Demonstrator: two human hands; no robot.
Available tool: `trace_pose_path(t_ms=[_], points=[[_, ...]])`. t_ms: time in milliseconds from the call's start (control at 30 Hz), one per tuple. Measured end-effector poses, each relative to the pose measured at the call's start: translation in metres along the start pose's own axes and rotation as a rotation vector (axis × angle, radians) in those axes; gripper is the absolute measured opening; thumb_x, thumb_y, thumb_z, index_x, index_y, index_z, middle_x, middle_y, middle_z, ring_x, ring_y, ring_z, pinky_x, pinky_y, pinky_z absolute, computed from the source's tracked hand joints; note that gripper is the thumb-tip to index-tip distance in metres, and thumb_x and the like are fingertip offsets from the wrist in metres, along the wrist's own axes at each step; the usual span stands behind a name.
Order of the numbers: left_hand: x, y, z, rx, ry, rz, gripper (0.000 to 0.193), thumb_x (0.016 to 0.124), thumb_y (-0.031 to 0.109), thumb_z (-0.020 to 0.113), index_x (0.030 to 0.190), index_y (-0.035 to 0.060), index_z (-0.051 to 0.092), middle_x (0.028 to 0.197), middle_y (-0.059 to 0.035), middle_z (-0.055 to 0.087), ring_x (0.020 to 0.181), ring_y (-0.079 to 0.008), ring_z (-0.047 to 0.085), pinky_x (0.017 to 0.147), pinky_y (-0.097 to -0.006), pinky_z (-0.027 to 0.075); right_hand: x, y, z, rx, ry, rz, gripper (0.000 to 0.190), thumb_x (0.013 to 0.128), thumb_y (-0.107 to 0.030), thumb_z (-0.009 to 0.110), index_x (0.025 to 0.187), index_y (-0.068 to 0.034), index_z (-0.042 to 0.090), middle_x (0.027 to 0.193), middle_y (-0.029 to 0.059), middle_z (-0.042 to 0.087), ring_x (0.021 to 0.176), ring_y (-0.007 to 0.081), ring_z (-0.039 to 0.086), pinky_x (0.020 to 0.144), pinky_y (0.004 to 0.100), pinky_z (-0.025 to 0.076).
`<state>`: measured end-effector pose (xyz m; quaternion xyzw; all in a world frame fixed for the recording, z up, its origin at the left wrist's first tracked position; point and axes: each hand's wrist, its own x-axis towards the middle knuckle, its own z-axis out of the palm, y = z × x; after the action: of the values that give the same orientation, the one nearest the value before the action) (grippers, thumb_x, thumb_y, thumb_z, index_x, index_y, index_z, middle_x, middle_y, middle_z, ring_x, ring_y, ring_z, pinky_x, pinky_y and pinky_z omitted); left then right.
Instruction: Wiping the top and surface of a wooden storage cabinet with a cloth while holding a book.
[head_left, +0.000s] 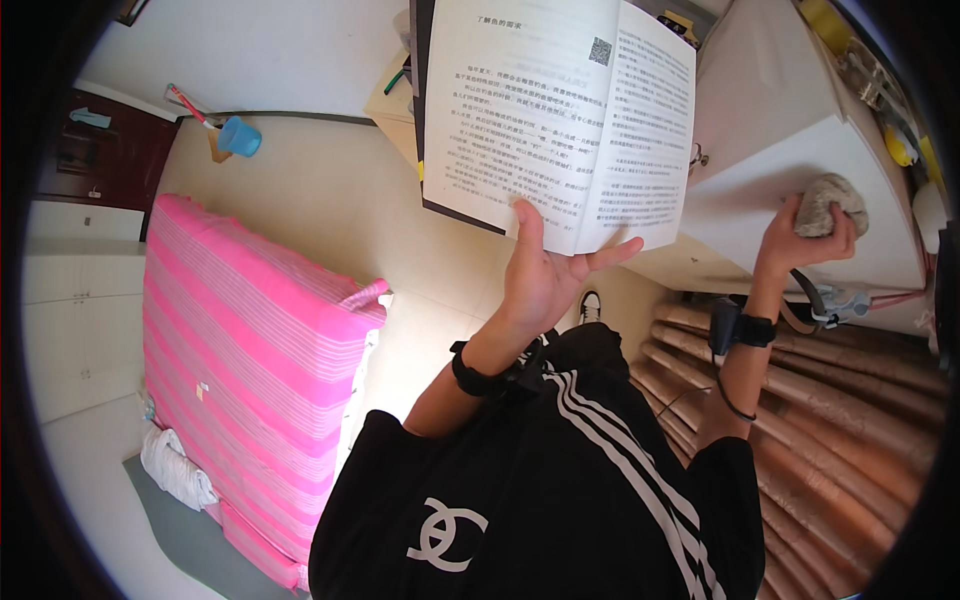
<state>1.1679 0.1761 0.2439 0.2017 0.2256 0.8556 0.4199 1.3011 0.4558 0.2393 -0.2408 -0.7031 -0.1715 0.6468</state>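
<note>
An open book (525, 127) with printed pages is held up before me by my left hand (541, 279). The thumb presses on the lower part of its left page, and another finger shows at the bottom edge of the right page; the remaining fingers are hidden behind it. Out to the right, my right hand (802, 238) grips a crumpled grey-beige cloth (831, 206). That cloth is over the white surface of a cabinet (780, 165); whether it touches the surface is hard to tell.
A bed with a pink striped cover (255, 322) stands to the left. Against the far wall is a blue bucket (240, 136). Brown curtains (832, 435) hang at the right, below the cabinet. Goggles (847, 302) and a strap lie by the cabinet's near edge.
</note>
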Motion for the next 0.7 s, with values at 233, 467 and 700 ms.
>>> trace_pose_path(t_ms=[233,467,700], points=[[0.002,-0.002,-0.004,0.012,-0.023,0.026,0.071,0.092,0.057,0.012,0.141,0.0063,0.013,0.141,-0.0125,0.031,0.126,-0.0286,0.038,0.099,-0.0496,0.04,-0.078,0.003,0.01,0.079,-0.145,0.089,0.055,0.061,-0.004,0.078,0.108,-0.004,0.049,0.112,0.0173,0.035,0.103,0.0324,0.037,0.087,0.043,0.037],[-0.002,-0.001,-0.008,0.01,0.034,0.041,0.071,0.092,0.056,0.012,0.141,0.0055,0.013,0.141,-0.0129,0.031,0.125,-0.0285,0.039,0.099,-0.0493,0.041,-0.164,0.002,0.02,0.07,-0.404,0.165,0.051,0.066,-0.005,0.076,0.11,-0.007,0.05,0.112,0.0186,0.039,0.102,0.035,0.041,0.087,0.043,0.038],[-0.006,0.002,-0.012,0.02,0.022,0.027,0.07,0.091,0.058,0.013,0.142,0.0099,0.013,0.141,-0.0106,0.032,0.126,-0.0277,0.039,0.096,-0.0506,0.043,-0.204,-0.02,-0.006,0.113,-0.671,0.509,0.047,0.065,-0.002,0.069,0.109,-0.003,0.051,0.108,0.0186,0.048,0.104,0.0381,0.043,0.09,0.0467,0.036]])
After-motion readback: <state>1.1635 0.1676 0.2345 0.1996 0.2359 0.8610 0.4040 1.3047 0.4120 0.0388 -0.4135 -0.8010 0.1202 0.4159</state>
